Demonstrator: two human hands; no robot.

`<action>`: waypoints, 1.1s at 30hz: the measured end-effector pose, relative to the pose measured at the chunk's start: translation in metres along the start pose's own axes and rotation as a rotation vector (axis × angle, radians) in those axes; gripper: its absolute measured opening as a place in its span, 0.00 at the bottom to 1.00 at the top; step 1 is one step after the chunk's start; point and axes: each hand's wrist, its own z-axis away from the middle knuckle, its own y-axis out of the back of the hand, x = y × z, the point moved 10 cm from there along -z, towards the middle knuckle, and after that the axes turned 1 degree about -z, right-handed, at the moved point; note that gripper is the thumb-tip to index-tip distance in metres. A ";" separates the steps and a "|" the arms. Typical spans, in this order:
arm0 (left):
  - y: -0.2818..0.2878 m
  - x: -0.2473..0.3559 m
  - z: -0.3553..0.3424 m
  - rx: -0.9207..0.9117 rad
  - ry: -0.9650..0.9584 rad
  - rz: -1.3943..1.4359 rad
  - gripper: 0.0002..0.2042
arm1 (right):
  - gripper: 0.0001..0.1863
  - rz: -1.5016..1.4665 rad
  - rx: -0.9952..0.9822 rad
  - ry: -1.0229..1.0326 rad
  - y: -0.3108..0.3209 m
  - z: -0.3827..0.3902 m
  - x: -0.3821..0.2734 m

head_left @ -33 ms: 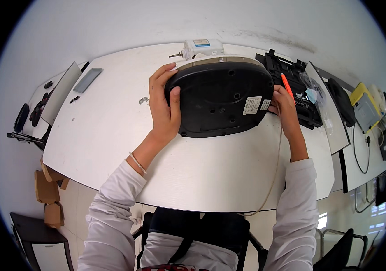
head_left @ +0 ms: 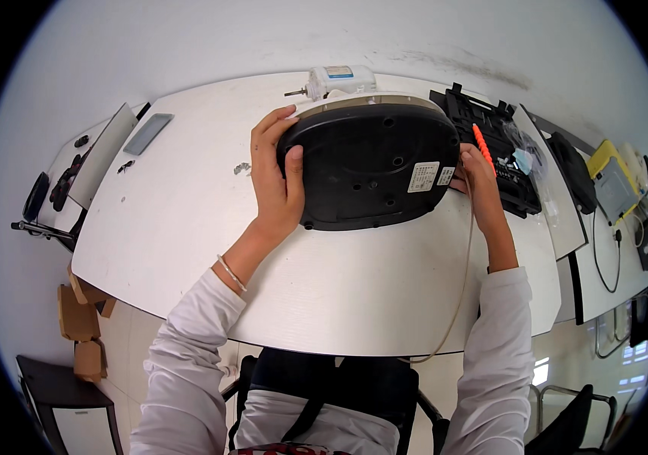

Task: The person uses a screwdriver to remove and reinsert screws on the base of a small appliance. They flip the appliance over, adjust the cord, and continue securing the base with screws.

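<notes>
My left hand (head_left: 275,174) grips the left rim of a rounded appliance base (head_left: 339,171), its thumb on the black underside and its fingers over the pale far rim. The base is tilted up above the table, black underside toward me, with screw holes and two white labels. My right hand (head_left: 477,176) is closed at the base's right edge; some of its fingertips are hidden there. A thin beige cord (head_left: 462,292) runs from beside that hand down over the table's near edge. Behind the base lies a white motor (head_left: 341,80) with a metal shaft.
An open black tool case (head_left: 517,182) lies at the right, with an orange twisted rod (head_left: 482,142) and clear plastic wrap (head_left: 525,144). On the white table (head_left: 180,235), a grey flat tray (head_left: 148,134) sits far left. Cardboard boxes (head_left: 79,315) stand on the floor.
</notes>
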 end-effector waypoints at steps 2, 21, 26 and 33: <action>0.002 0.000 0.000 0.001 -0.008 -0.011 0.14 | 0.14 0.140 0.042 0.075 -0.004 0.008 -0.009; 0.002 0.003 -0.008 -0.013 -0.019 -0.009 0.15 | 0.24 0.353 0.144 0.213 -0.006 0.001 0.004; 0.005 0.002 -0.006 0.005 -0.023 -0.030 0.15 | 0.25 0.358 0.147 0.187 -0.010 -0.002 0.008; 0.007 0.001 -0.004 0.042 -0.043 0.002 0.13 | 0.26 0.379 0.173 0.399 -0.032 0.009 -0.018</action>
